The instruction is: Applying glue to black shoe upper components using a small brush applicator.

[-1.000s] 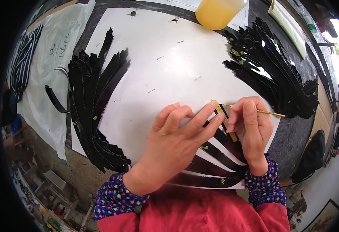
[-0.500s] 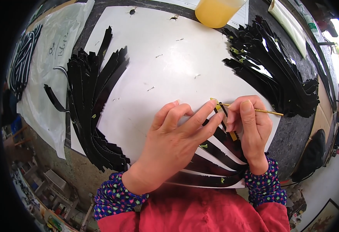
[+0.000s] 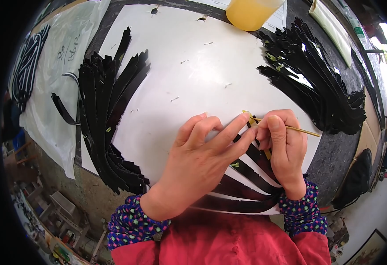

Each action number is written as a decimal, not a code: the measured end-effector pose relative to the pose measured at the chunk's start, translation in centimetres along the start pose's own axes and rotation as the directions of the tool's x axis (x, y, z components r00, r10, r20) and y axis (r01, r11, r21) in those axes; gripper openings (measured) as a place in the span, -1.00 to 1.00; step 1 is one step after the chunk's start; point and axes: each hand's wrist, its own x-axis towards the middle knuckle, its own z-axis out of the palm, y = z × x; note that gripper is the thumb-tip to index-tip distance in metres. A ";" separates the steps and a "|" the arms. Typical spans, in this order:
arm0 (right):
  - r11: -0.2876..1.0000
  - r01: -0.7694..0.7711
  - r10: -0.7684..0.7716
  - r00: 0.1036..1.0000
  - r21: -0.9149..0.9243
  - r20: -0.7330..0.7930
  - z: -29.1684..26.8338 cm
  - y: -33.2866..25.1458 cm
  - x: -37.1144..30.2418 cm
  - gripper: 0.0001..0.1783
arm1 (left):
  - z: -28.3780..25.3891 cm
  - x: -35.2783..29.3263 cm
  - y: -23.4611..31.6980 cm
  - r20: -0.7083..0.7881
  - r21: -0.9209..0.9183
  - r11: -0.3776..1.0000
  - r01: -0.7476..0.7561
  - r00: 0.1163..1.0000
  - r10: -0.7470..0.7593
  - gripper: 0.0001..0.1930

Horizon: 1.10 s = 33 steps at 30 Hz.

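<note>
Dark grey table [image 3: 331, 152] w/ white board [image 3: 189, 79] on top. Black strips at board's sides: R bundle [image 3: 323, 90], L bundle [image 3: 97, 106]. L hand [image 3: 204, 152] palm-down, fingers spread, loosely bent; R hand [image 3: 287, 145] closed, pinching gold stick [image 3: 304, 131]. Fanned strips [image 3: 237, 205] on board, under/btwn hands. Stick's tip by tiny yellow scrap [image 3: 253, 121], under L index fingertip.

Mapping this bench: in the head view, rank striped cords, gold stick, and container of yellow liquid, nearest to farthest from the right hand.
1. Gold stick, in the right hand.
2. Container, top edge, right of centre.
3. Striped cords, far left.
</note>
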 end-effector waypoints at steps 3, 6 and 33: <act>0.999 0.049 -0.049 0.999 0.016 -0.023 0.1 0.3 0.0 -0.74 | 0.0 0.0 0.0 -0.006 0.003 1.000 -0.005 1.000 0.005 -0.42; 0.998 0.049 -0.050 0.999 0.048 0.013 -0.1 0.3 0.2 -0.74 | 0.1 -0.1 0.0 -0.009 -0.013 1.000 -0.004 1.000 0.004 -0.41; 0.798 0.250 -0.341 0.938 -0.548 -0.069 0.5 0.0 -2.2 -0.82 | -1.2 -0.6 1.0 -0.085 -0.082 0.996 -0.046 0.996 0.039 -0.44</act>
